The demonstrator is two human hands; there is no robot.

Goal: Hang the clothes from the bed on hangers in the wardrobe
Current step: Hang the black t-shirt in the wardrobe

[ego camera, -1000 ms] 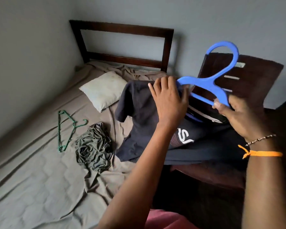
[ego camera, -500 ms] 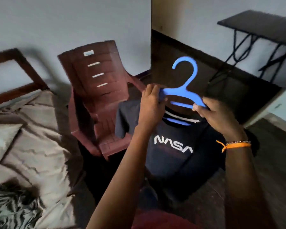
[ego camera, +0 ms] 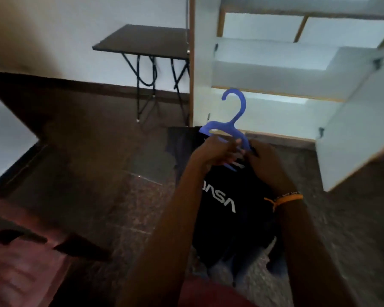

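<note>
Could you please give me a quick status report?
Left hand and right hand grip blue plastic hanger. Dark NASA T-shirt hangs on it. Open white wardrobe ahead, unobstructed.

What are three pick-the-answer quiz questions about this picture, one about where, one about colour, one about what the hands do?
1. Where is the small table?
A. left of the wardrobe
B. inside it
C. on the bed

2. What colour is the hanger?
A. green
B. blue
C. red

3. What are the hands doing?
A. resting open
B. waving
C. holding the hanger and T-shirt

Answers: 1 A, it stands against the wall beside the wardrobe's left edge. 2 B, its hook and arms are blue. 3 C, left hand and right hand both grip there.
</note>
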